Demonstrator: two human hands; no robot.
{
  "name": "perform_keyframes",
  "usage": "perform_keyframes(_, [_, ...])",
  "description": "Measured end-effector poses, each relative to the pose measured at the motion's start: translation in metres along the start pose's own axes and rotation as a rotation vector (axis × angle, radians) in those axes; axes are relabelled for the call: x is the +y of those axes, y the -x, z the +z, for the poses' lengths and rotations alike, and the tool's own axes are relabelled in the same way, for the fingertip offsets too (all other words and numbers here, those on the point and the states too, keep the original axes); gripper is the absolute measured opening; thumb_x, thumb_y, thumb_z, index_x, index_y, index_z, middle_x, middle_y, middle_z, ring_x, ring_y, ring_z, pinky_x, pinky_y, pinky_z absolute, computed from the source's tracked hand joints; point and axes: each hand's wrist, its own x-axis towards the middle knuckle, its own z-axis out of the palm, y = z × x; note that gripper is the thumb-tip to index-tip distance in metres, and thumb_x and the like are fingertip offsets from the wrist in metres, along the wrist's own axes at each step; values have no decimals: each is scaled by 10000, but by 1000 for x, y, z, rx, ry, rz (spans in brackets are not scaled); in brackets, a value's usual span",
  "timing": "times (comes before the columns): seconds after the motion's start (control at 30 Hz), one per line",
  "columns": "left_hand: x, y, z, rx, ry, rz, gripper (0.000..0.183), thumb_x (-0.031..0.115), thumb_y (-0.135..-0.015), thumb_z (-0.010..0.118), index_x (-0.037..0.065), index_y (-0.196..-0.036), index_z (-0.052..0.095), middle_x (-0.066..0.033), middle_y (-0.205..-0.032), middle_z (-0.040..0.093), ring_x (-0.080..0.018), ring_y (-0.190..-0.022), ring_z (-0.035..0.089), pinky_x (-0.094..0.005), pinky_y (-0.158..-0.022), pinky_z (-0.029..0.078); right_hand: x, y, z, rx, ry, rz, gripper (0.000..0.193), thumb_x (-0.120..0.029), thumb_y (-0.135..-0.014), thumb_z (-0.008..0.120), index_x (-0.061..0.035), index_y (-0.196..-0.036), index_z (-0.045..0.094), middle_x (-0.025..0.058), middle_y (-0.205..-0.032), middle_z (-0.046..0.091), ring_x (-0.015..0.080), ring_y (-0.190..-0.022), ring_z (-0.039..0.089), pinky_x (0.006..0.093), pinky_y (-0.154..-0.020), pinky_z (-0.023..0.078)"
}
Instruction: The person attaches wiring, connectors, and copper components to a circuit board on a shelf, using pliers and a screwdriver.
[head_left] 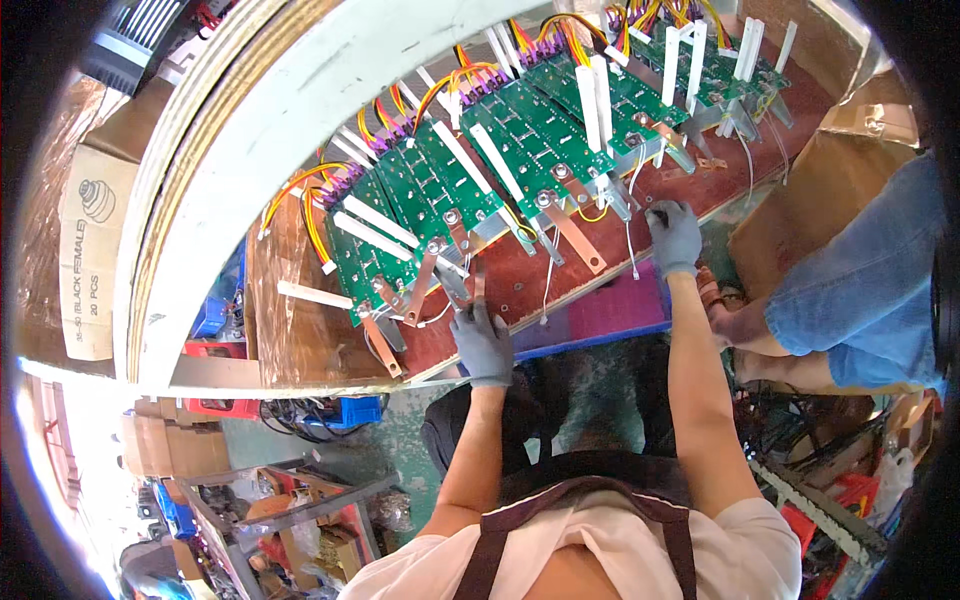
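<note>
A row of green circuit boards (pixel 440 180) rests on a red-brown work surface (pixel 720 185), with white upright strips and copper strips along the near edges. My left hand (pixel 483 342), in a grey glove, is at the surface's near edge with its fingers closed around the lower end of a copper strip (pixel 479 279). Further right, my gloved right hand (pixel 674 235) hovers by the boards' near edge, fingers curled together; whatever they pinch is too small to make out. A loose copper strip (pixel 580 240) juts toward me between the hands, beside thin white wires (pixel 632 250).
Yellow, red and black wire bundles (pixel 430 95) run along the boards' far side. A thick pale curved panel (pixel 200 130) rises at the left. Another person in blue clothing (pixel 850 280) is close on the right, beside a cardboard box (pixel 840 180). A cluttered metal rack (pixel 290 520) stands lower left.
</note>
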Motion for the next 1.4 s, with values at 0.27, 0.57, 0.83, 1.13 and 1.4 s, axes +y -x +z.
perform_keyframes(0.27, [-25, -20, 20, -117, -48, -220, 226, 234, -806, 570, 132, -1005, 606, -191, -889, 607, -390, -803, 593, -471, -682, 473, 22, -9, 2, 24, -365, -52, 180, -102, -716, 649, -84, -895, 651, 133, -893, 643, 322, -866, 599, 380, -780, 482])
perform_keyframes(0.57, [-17, -25, 17, -167, -9, -235, 216, 278, -786, 582, 83, -860, 636, -176, -772, 646, -381, -703, 625, -476, -637, 494, 20, -12, -3, -29, -393, 39, 168, -78, -736, 644, -52, -902, 654, 126, -900, 635, 265, -851, 610, 332, -757, 481])
perform_keyframes(0.83, [-17, -22, 12, -181, 127, -338, 181, 214, -773, 600, 51, -847, 625, -169, -811, 641, -336, -772, 627, -405, -705, 488, -40, -1, -29, -150, 179, -37, 268, -205, -762, 591, -166, -1023, 638, 64, -1091, 572, 306, -1071, 492, 438, -873, 406])
perform_keyframes(1.13, [-24, -18, 23, -216, 135, -173, 142, 134, -777, 600, 36, -879, 599, -152, -759, 618, -282, -706, 616, -361, -672, 484, -34, -4, 18, -54, 211, -211, 414, -246, -841, 476, -154, -1240, 533, 77, -1357, 422, 339, -1280, 337, 566, -1047, 186])
perform_keyframes(1.4, [-20, -19, 24, -164, 124, -134, 128, 147, -787, 590, 30, -838, 600, -152, -763, 635, -302, -702, 630, -391, -645, 484, -32, -8, 20, -115, 217, -182, 319, -175, -818, 463, -181, -1089, 633, -15, -1212, 545, 226, -1189, 420, 503, -1047, 217])
